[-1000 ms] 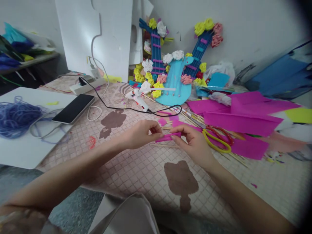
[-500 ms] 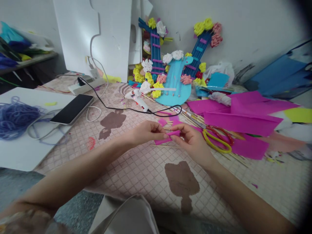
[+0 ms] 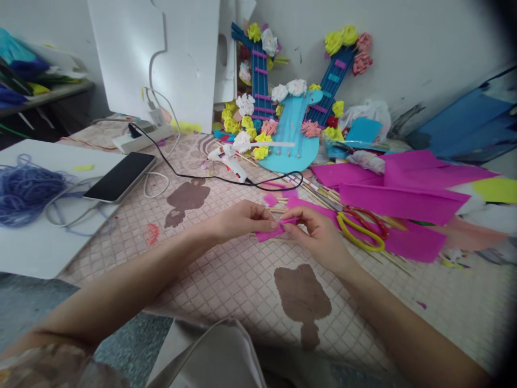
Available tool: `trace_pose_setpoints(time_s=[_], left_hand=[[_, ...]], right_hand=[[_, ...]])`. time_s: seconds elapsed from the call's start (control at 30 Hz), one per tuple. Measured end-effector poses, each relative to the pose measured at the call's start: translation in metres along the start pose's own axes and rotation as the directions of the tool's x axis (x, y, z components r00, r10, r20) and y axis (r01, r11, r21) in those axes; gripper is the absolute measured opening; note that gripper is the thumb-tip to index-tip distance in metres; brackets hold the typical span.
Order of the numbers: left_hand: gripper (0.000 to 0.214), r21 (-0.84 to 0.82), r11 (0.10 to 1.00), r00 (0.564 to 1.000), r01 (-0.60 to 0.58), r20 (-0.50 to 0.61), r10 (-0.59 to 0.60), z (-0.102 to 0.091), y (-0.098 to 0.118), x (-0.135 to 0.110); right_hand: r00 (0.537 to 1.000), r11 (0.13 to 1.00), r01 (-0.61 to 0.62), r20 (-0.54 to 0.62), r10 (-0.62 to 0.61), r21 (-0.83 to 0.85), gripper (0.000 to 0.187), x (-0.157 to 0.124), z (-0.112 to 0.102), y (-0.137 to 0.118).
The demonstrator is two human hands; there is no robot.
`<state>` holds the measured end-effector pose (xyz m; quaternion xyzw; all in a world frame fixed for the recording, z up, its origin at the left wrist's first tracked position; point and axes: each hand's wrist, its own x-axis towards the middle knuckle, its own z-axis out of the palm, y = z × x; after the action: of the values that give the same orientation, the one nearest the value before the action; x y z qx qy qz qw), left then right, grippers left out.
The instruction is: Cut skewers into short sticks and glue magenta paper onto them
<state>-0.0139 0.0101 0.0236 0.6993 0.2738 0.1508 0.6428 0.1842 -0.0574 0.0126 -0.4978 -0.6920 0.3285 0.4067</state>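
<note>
Between my two hands, low over the quilted tablecloth, is a small magenta paper piece (image 3: 269, 234). My left hand (image 3: 244, 220) pinches its left end between thumb and fingers. Its right end is pinched by my right hand (image 3: 319, 237), where the paper looks folded or rolled; the fingertips hide how tightly. Just beyond the fingers lie small pink paper squares (image 3: 270, 200) and thin wooden sticks (image 3: 277, 210). Scissors with yellow and red handles (image 3: 359, 231) rest right of my right hand, beside larger magenta sheets (image 3: 404, 202).
A white glue gun (image 3: 230, 161) with a black cord stands behind my hands. Paper guitars (image 3: 291, 134) with paper flowers lean at the wall. On the left are a phone (image 3: 121, 177), purple yarn (image 3: 30, 188), a white board (image 3: 40, 248) and a power strip (image 3: 141, 139).
Both hands keep their pinch on the magenta paper and have barely moved. The paper's free edge sits at a slightly different tilt. The whole view has shifted slightly.
</note>
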Motion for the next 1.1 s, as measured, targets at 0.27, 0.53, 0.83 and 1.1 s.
trace_pose_setpoints(time_s=[0.27, 0.53, 0.83, 1.1], left_hand=[[0.032, 0.197, 0.980, 0.999, -0.035, -0.016, 0.039, -0.002, 0.001, 0.000], [0.018, 0.401, 0.911, 0.974, -0.100, -0.147, 0.172, 0.005, -0.001, -0.004], [0.010, 0.502, 0.856, 0.963, -0.125, -0.146, 0.227, 0.008, -0.002, -0.006], [0.011, 0.569, 0.815, 0.949, -0.109, -0.183, 0.255, 0.012, 0.002, -0.008]], right_hand=[[0.999, 0.997, -0.023, 0.022, 0.025, -0.072, 0.008, 0.001, -0.001, -0.004], [1.000, 0.993, -0.021, 0.018, 0.023, -0.120, 0.007, 0.001, -0.001, 0.000], [1.000, 0.997, 0.000, 0.016, 0.001, -0.073, 0.014, 0.002, 0.001, -0.002], [0.999, 0.984, 0.040, 0.015, -0.038, -0.176, 0.005, 0.002, 0.000, -0.002]])
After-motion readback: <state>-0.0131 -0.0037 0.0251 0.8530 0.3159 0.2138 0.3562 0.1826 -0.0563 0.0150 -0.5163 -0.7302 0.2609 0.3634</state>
